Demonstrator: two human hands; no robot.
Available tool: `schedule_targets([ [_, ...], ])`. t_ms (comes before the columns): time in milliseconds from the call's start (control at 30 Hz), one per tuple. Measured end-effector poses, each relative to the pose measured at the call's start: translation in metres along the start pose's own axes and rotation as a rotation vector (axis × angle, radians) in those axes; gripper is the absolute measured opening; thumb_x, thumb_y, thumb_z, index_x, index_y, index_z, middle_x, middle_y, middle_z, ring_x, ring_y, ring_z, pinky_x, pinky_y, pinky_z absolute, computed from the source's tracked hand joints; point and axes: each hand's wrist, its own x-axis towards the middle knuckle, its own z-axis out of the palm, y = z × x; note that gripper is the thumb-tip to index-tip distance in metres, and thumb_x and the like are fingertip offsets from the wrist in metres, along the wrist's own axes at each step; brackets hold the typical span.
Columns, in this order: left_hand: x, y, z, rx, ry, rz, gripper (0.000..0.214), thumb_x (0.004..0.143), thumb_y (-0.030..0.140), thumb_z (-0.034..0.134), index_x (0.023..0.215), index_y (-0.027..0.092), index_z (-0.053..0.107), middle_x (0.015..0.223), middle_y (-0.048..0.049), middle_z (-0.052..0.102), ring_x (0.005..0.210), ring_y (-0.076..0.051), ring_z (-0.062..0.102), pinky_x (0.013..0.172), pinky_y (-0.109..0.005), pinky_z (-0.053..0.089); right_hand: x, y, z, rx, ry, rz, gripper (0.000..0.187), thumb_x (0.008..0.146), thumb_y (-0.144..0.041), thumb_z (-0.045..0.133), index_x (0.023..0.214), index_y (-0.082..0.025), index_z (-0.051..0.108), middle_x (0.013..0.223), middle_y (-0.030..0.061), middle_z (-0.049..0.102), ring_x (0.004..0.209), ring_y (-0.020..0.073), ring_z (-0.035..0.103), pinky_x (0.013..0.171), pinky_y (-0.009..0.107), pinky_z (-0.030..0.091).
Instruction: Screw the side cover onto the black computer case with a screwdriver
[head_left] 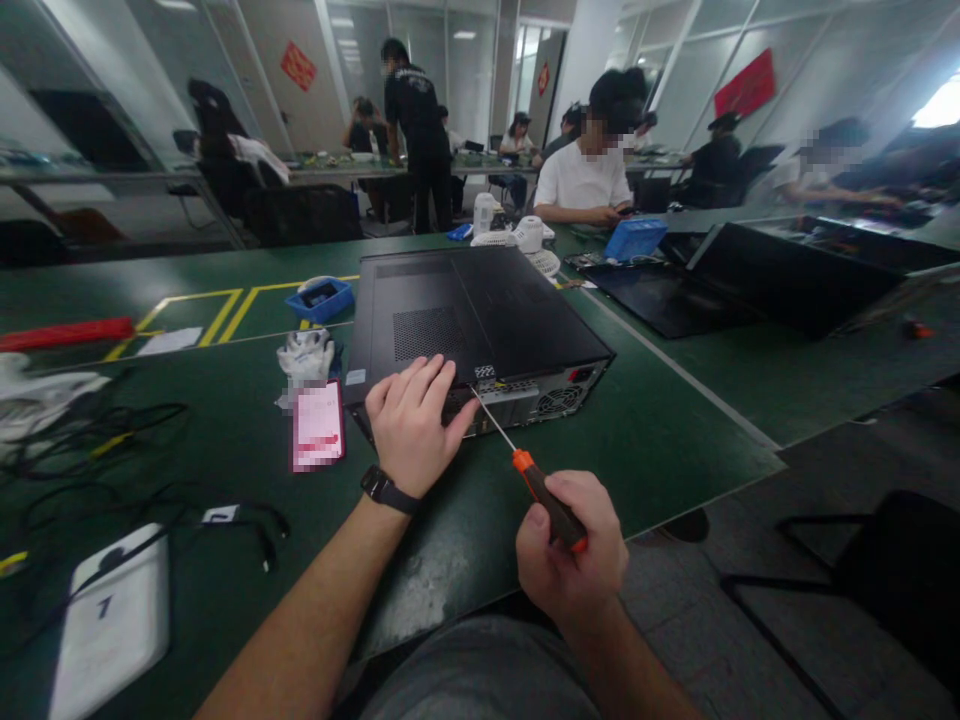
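A black computer case (517,300) lies on its side on the green table, its rear panel towards me. My left hand (412,420) rests on the case's near left edge, fingers stretched over the top panel and thumb by the rear panel. In my right hand (574,545) is a screwdriver (540,490) with a dark and orange handle, the fingers wrapped round it. Its thin shaft points up and left, with the tip at the rear edge of the case beside my left thumb. Whether the tip sits in a screw is too small to tell.
Left of the case are a phone (317,428), a blue tray (321,298), black cables (97,440) and a white device (116,625). White fan-like parts (529,235) stand behind it. Opened black panels (795,275) lie to the right. A person (589,170) sits across the table.
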Motion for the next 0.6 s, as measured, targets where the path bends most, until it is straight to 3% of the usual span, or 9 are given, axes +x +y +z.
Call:
schedule_targets([
  [133, 0.0004, 0.0009, -0.0016, -0.003, -0.006, -0.004, 0.044, 0.094, 0.044, 0.07, 0.134, 0.025, 0.065, 0.141, -0.0087, 0.069, 0.13, -0.032, 0.064, 0.107, -0.051, 0.036, -0.0018, -0.0025, -0.0018, -0.065, -0.028, 0.034, 0.035, 0.087, -0.006, 0.061, 0.119, -0.018, 0.062, 0.089, 0.0033, 0.07, 0.069, 0.0144, 0.067, 0.061, 0.027, 0.057],
  [300, 0.0004, 0.0009, -0.0025, 0.005, -0.009, 0.004, 0.046, 0.095, 0.045, 0.069, 0.135, 0.023, 0.064, 0.141, -0.0088, 0.069, 0.131, -0.032, 0.063, 0.107, -0.051, 0.036, -0.0053, -0.0016, -0.0018, 0.015, -0.017, 0.061, 0.038, 0.087, -0.014, 0.055, 0.124, -0.016, 0.059, 0.1, 0.0094, 0.067, 0.089, 0.0228, 0.07, 0.075, 0.041, 0.062],
  [467, -0.0001, 0.001, -0.0026, -0.005, -0.022, -0.01, 0.046, 0.095, 0.044, 0.069, 0.137, 0.024, 0.064, 0.142, -0.0087, 0.068, 0.132, -0.032, 0.062, 0.108, -0.051, 0.035, -0.0035, -0.0029, -0.0016, -0.047, -0.029, 0.035, 0.036, 0.087, -0.007, 0.056, 0.122, -0.017, 0.06, 0.09, 0.0048, 0.069, 0.078, 0.0177, 0.069, 0.067, 0.031, 0.059],
  [600, -0.0003, 0.0009, -0.0022, -0.011, -0.023, -0.016, 0.046, 0.095, 0.044, 0.068, 0.137, 0.026, 0.064, 0.142, -0.009, 0.068, 0.132, -0.033, 0.062, 0.109, -0.052, 0.035, -0.0013, -0.0058, -0.0022, -0.006, -0.054, 0.045, 0.033, 0.088, -0.013, 0.054, 0.12, -0.016, 0.06, 0.094, 0.0078, 0.067, 0.083, 0.0206, 0.068, 0.068, 0.036, 0.06],
])
